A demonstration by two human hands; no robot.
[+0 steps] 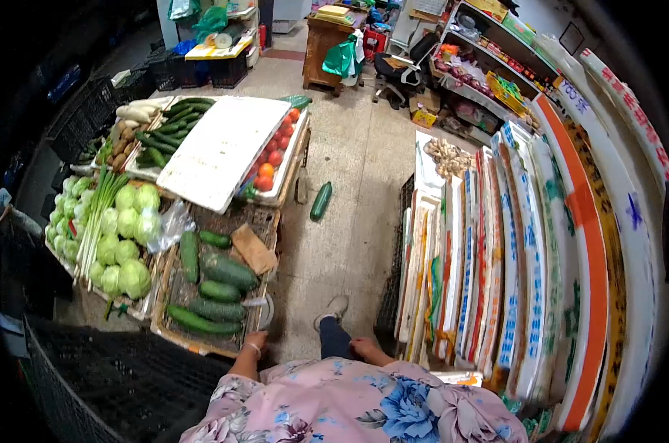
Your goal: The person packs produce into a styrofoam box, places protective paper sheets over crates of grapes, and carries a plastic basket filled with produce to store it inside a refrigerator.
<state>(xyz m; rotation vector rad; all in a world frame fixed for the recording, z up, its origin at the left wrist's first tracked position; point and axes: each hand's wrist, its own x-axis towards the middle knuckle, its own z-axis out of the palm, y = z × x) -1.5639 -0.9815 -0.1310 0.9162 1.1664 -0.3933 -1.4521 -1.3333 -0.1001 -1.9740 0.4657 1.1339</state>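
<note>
My left hand (254, 342) is low beside the front corner of a vegetable crate (161, 314), its fingers curled. Just above it curves a pale grey strip (266, 314); whether my fingers grip it I cannot tell. In the crate lie several large green gourds (229, 272) and a piece of brown cardboard (254, 249). My right hand (364, 348) hangs by my dark trouser leg (336, 340), fingers curled, with nothing seen in it. Ahead on the floor lies a dark green cucumber (321, 201), apart from both hands.
Stacked foam boxes (512, 258) line the right side. Cabbages (127, 251), scallions (98, 221), tomatoes (275, 157) and a white foam lid (223, 151) are at left. A tiled aisle (334, 258) leads to a wooden desk (323, 48) and an office chair (404, 70).
</note>
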